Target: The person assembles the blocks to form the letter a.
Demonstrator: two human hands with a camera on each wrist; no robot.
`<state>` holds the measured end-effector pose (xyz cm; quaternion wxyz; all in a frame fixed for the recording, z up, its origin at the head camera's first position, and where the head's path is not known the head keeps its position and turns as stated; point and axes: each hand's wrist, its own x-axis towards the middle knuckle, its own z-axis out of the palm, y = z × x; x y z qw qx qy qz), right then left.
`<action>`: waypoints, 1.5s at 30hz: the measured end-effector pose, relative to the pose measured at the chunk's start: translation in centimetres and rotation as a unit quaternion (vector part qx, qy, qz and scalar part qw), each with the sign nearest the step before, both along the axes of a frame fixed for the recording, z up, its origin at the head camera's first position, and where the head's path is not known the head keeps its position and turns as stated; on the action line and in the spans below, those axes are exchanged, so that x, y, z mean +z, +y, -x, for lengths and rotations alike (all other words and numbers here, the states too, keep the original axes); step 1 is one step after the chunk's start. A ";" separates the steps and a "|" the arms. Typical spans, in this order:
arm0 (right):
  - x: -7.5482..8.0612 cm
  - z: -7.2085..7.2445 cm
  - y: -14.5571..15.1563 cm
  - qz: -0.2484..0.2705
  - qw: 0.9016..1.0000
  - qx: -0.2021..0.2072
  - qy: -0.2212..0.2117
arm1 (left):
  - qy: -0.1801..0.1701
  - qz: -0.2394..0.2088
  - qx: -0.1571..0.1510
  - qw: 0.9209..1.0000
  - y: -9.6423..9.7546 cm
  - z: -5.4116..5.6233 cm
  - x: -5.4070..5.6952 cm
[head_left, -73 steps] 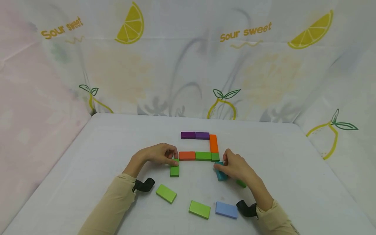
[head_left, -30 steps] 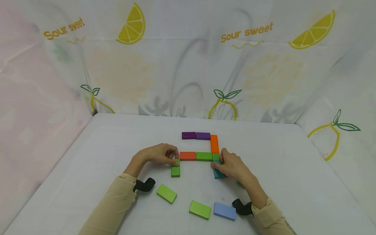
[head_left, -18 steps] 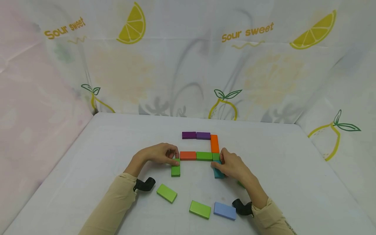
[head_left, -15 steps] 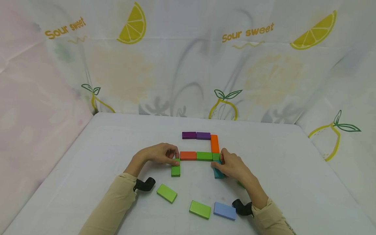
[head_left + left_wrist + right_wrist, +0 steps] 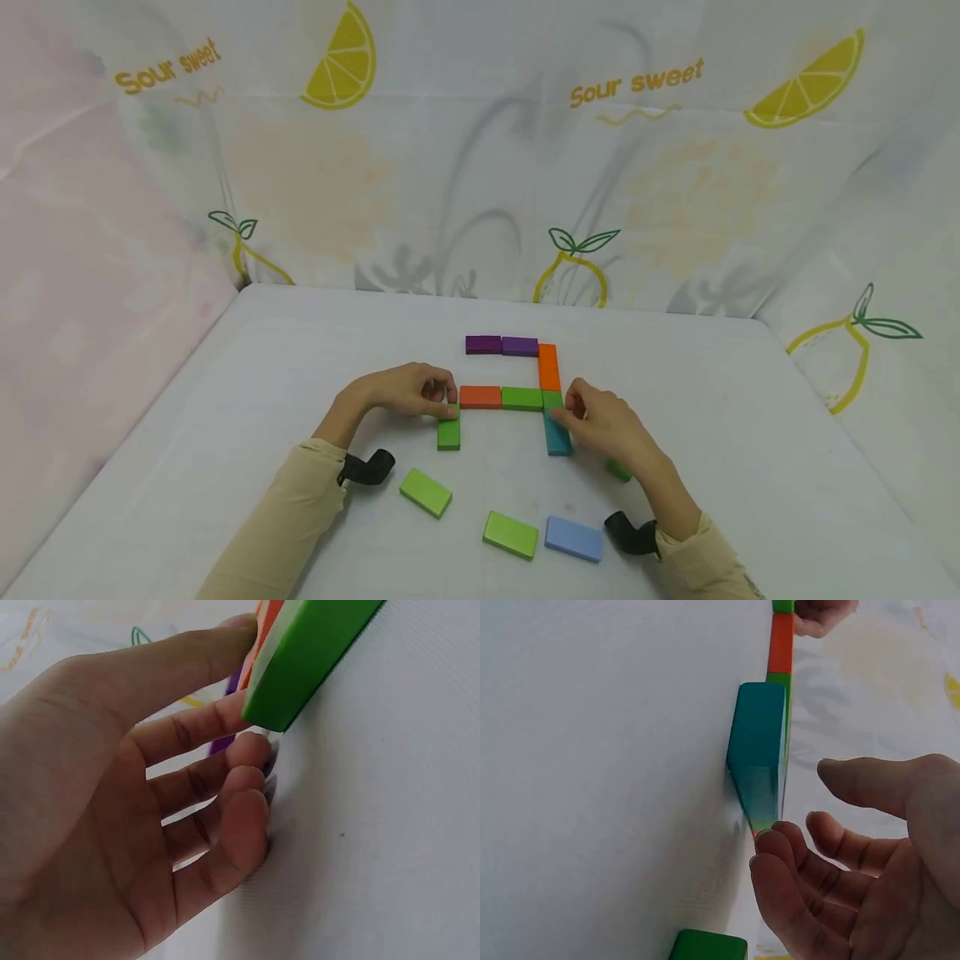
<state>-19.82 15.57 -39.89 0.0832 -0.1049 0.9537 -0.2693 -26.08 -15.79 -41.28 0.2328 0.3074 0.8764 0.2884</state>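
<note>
My left hand pinches the upper end of a green block, thumb on top and index finger at its side. That block fills the top of the left wrist view, the other fingers loosely bent beneath it. My right hand hovers beside a teal block with relaxed fingers. In the right wrist view a gap shows between the thumb and the teal block. The teal block runs down from a small green block, which ends a row of a red-orange block and a green one.
An orange block leads up to a violet block and a dark purple one. Nearer lie two lime blocks, a left one and a middle one, a light blue block and a partly hidden green block.
The right hand slid the teal block up against the small green block and straightened it, then let go and drew back slightly to the right. The left hand stays on its green block.
</note>
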 end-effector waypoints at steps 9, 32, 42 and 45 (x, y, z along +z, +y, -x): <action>0.1 -1.4 0.3 0.001 0.997 0.062 0.052 | 0.097 -0.026 -0.039 0.994 0.1 -1.2 2.2; -0.5 -6.3 -3.2 0.003 0.964 0.260 0.064 | -0.017 0.153 -0.083 0.985 2.9 -8.0 6.3; -0.1 -7.4 -3.9 -0.036 0.953 0.298 0.029 | -0.011 0.173 -0.077 0.982 3.2 -8.2 5.6; -0.2 -7.6 -4.1 -0.043 0.952 0.303 0.031 | -0.020 0.177 -0.077 0.981 3.4 -8.3 5.5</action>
